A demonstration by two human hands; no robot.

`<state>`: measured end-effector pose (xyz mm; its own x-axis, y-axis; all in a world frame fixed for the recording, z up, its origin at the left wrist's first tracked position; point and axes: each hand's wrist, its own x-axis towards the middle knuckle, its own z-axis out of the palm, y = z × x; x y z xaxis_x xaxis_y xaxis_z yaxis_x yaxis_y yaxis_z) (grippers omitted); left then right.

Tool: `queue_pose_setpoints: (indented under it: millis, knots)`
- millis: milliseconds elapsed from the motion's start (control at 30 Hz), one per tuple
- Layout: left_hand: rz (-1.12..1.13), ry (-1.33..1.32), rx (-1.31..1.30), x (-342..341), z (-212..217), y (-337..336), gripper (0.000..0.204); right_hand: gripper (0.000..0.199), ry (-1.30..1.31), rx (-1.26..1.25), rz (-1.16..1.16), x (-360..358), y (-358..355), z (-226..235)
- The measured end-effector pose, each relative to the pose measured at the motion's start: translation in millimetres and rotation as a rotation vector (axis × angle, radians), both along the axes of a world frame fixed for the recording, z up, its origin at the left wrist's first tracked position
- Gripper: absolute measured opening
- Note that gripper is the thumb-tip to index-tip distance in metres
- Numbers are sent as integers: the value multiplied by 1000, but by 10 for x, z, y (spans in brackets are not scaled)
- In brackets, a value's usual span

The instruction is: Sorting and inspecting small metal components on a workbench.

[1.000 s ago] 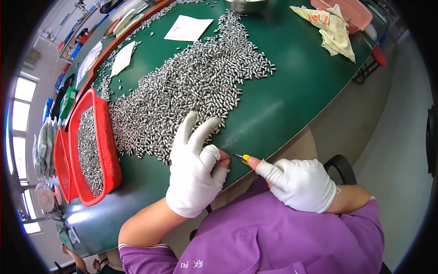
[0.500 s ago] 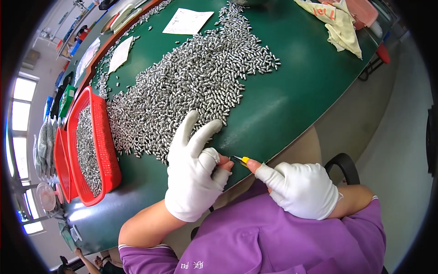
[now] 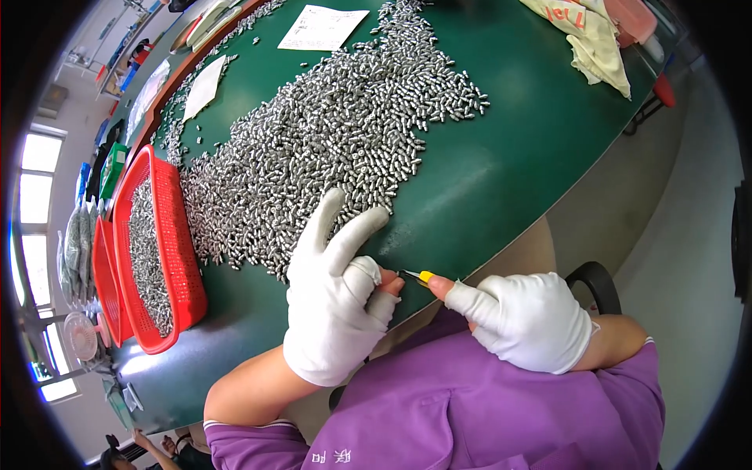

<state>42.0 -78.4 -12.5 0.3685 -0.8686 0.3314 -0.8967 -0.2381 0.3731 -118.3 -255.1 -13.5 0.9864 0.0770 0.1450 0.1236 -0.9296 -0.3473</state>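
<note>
The person's purple shirt point(image 3: 423, 407) fills the near edge, with a dark chair back point(image 3: 595, 283) beyond the right elbow. The right hand point(image 3: 531, 321), in a white glove with bare fingertips, is closed around a slim tool point(image 3: 425, 277) with a yellow end, its thin tip aimed leftward. The left hand point(image 3: 338, 301), gloved likewise, pinches thumb and forefinger on a dark bit point(image 3: 403, 274), too small to make out, right at the tool's tip, just over the table's near edge. Two other left fingers stretch forward, hiding some of the near border of a wide spread of metal parts point(image 3: 313, 149); whether they touch it, I cannot tell.

The green table point(image 3: 486, 188) shows bare to the right of the spread. Left of it, against the parts, stands a red basket point(image 3: 178, 258) holding more of them, partly blocking a second basket point(image 3: 108, 282). Beyond those are a small fan point(image 3: 81, 335) and some filled bags point(image 3: 77, 254). Another person point(image 3: 168, 448) shows at the lower left.

Farther off, two paper sheets point(image 3: 323, 28) lie by the parts, near a brown ledge point(image 3: 176, 82). At the far right, a pale cloth point(image 3: 586, 43) lies beside a pink bin point(image 3: 633, 19), above a red stool point(image 3: 663, 90).
</note>
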Motion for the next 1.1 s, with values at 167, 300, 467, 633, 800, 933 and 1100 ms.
queue_pose_setpoints:
  millis: [167, 300, 467, 633, 800, 933, 1100]
  knots:
    - [20, 32, -58, -12, -40, -30, 28, 65, 23, 52, 40, 61, -74, 27]
    - [15, 31, -51, -6, -6, -49, 22, 49, 55, 76, 98, 123, -145, 110]
    - [24, 57, -9, -25, 12, -15, 34, 49, 112, 53, 124, 150, -140, 191]
    - [10, -14, -7, -39, 7, -3, 23, 55, 58, 239, 20, 143, -221, 130]
    - [31, 201, -255, 122, 62, 70, 22, 65, -299, -73, -405, 562, -726, 178]
    - [180, 966, -652, 301, 68, 99, 15, 63, -249, -317, -554, 985, -1353, 2]
    - [232, 1207, -775, 595, 4, 169, 17, 36, -141, -444, -539, 1367, -1625, -123]
